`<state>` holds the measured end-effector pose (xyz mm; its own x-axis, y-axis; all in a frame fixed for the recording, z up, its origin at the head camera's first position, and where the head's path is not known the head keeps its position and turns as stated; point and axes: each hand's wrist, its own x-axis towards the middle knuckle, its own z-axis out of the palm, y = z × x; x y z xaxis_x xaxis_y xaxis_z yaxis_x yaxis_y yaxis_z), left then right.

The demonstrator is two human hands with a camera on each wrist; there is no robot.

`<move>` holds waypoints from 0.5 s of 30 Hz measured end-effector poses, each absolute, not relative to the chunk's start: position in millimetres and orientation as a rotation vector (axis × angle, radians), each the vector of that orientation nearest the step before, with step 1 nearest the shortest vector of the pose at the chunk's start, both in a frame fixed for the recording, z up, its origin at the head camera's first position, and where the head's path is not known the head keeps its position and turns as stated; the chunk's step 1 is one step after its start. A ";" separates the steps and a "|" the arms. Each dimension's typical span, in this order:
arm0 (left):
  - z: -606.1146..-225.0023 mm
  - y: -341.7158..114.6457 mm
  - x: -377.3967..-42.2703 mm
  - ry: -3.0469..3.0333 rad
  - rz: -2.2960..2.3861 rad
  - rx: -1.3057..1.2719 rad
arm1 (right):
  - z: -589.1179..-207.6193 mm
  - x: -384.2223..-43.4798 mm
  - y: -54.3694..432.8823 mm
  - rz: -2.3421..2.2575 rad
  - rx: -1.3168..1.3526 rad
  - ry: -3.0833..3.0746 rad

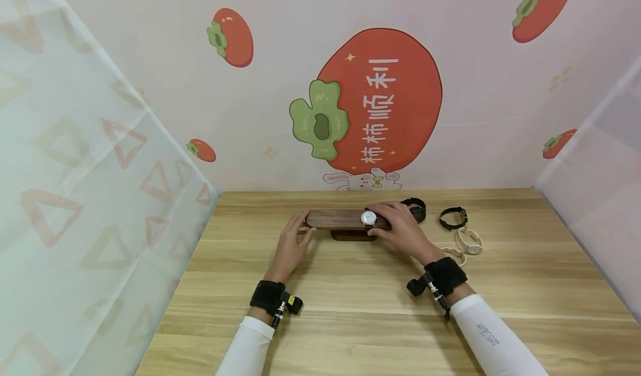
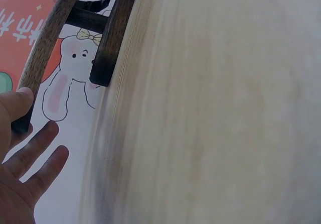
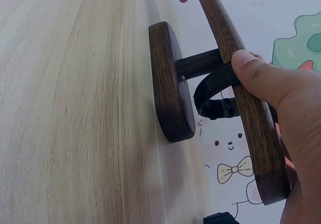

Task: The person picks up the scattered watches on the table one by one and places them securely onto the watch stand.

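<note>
A dark wooden watch stand (image 1: 333, 218) has a long top bar on a short post over a rounded base (image 3: 168, 83). A wristwatch (image 1: 368, 218) with a pale round dial sits right of the bar's middle. Its black strap (image 3: 213, 86) loops beneath the bar. My left hand (image 1: 293, 241) holds the bar's left end, thumb (image 2: 20, 101) on the near edge and the other fingers spread beyond. With thumb and index finger at opposite edges of the bar, my right hand (image 1: 403, 228) grips the watch by its strap; the remaining fingers lie over the bar's right part.
Behind my right hand lies a black watch (image 1: 417, 209). Farther right on the wood-grain table (image 1: 350, 331) are another black watch (image 1: 453, 218) and a cream-strapped watch (image 1: 469, 241). A second cream band (image 1: 454, 253) shows beside my right wrist. A printed backdrop (image 1: 280, 109) rises behind the table.
</note>
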<state>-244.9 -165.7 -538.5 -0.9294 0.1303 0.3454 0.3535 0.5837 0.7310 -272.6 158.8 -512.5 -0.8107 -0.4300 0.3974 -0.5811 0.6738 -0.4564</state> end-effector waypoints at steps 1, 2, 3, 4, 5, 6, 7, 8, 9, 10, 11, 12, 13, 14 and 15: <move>-538.5 -165.5 -244.8 -2.561 -1.264 -0.399 | -512.3 -272.4 158.2 0.841 0.810 -2.631; -538.5 -165.3 -244.8 -2.562 -1.262 -0.397 | -512.2 -272.2 157.6 0.835 0.808 -2.632; -538.6 -165.3 -244.8 -2.562 -1.262 -0.397 | -512.0 -272.0 156.9 0.835 0.806 -2.631; -538.8 -165.3 -244.7 -2.561 -1.263 -0.396 | -511.6 -271.7 156.2 0.831 0.805 -2.630; -538.9 -165.4 -244.8 -2.561 -1.263 -0.397 | -511.2 -271.3 155.4 0.826 0.806 -2.629; -539.1 -165.4 -244.8 -2.560 -1.264 -0.398 | -510.8 -270.9 154.7 0.824 0.808 -2.627; -539.3 -165.4 -244.7 -2.561 -1.266 -0.395 | -510.5 -270.5 153.8 0.822 0.811 -2.622; -539.5 -165.4 -244.7 -2.562 -1.267 -0.393 | -510.1 -270.0 153.0 0.822 0.810 -2.619; -539.7 -165.4 -244.7 -2.563 -1.266 -0.394 | -509.5 -269.6 152.0 0.820 0.811 -2.617; -539.8 -165.3 -244.8 -2.564 -1.266 -0.393 | -508.9 -269.1 151.1 0.817 0.809 -2.618; -539.8 -165.3 -244.9 -2.563 -1.264 -0.392 | -508.5 -268.8 150.2 0.815 0.809 -2.617; -539.9 -165.3 -245.2 -2.563 -1.261 -0.393 | -508.2 -268.5 149.3 0.815 0.809 -2.618; -540.0 -165.2 -245.3 -2.563 -1.259 -0.391 | -508.0 -268.5 148.4 0.812 0.808 -2.620; -540.0 -165.2 -245.4 -2.563 -1.257 -0.391 | -507.7 -268.3 147.7 0.808 0.805 -2.624; -540.0 -165.2 -245.5 -2.563 -1.255 -0.393 | -507.8 -268.4 147.1 0.801 0.806 -2.625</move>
<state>-245.5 -165.2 -540.0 -0.9295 0.1262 0.3466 0.3512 0.5900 0.7270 -268.4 147.1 -507.8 -0.8049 -0.4295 0.4095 -0.5850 0.6903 -0.4258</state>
